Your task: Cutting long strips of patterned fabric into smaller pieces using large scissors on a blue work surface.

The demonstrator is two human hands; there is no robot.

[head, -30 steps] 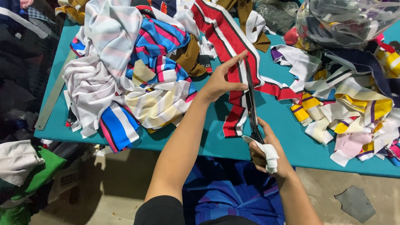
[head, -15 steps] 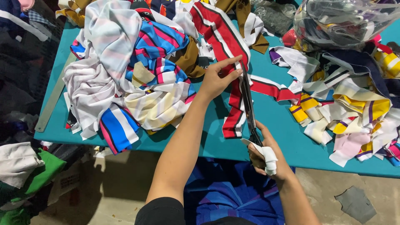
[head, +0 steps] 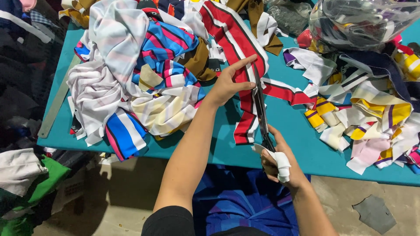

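1. Two bare hands work over a teal cutting table (head: pixel 280 131), and a red fabric strip with white and dark stripes (head: pixel 245 74) lies on it, running from the far heap down toward the near edge.
2. The left hand (head: pixel 229 83) rests on that strip, palm down, forefinger stretched out along it and thumb pinching the cloth just beside the scissor blades.
3. The right hand (head: pixel 280 164), at the near edge of the table, is closed around the handles of long dark scissors (head: pixel 261 111); white wrapping covers part of the grip.
4. The blades lie along the strip's right edge, pointing away from the person; whether they are parted I cannot tell.
5. Left of the strip sits a pile of striped jersey fabric (head: pixel 144 78) in white, blue, pink and cream.
6. Right of the strip lies a spread of cut offcuts (head: pixel 367 113) in yellow, white, purple and pink.
7. Beyond those offcuts stands a clear plastic bag of scraps (head: pixel 363 19).
8. A metal ruler (head: pixel 54 109) lies along the table's left edge, well apart from the strip.
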